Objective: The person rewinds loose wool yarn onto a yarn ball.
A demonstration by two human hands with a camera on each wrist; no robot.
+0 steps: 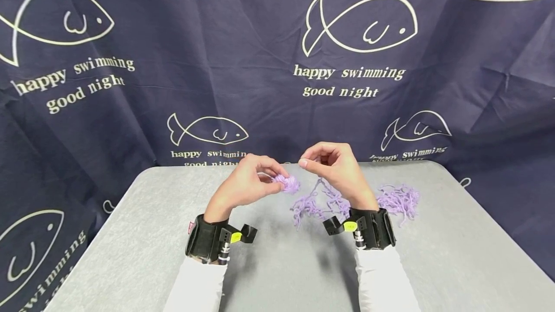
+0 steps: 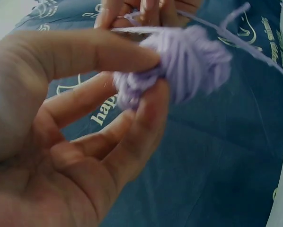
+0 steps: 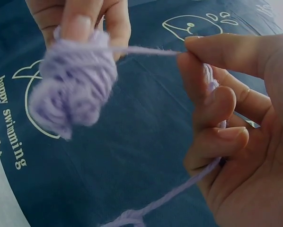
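Observation:
A small ball of lilac yarn (image 2: 193, 66) is pinched between the thumb and fingers of my left hand (image 1: 251, 180). Its strands are wound side by side, with a lumpy end showing in the right wrist view. From the ball a taut strand (image 3: 146, 50) runs across to my right hand (image 1: 336, 167), whose thumb and forefinger pinch it. The same yarn passes behind the curled fingers of that hand and comes out below the palm. Beneath the right hand, a loose tangle of lilac yarn (image 1: 308, 207) hangs or lies over the table; the exact contact is unclear.
Another heap of lilac yarn (image 1: 401, 201) lies to the right of my right wrist on the grey table (image 1: 286, 268). Behind the table's far edge hangs a dark blue curtain (image 1: 277, 61) printed with white fish and lettering. Black bands with camera mounts wrap both wrists.

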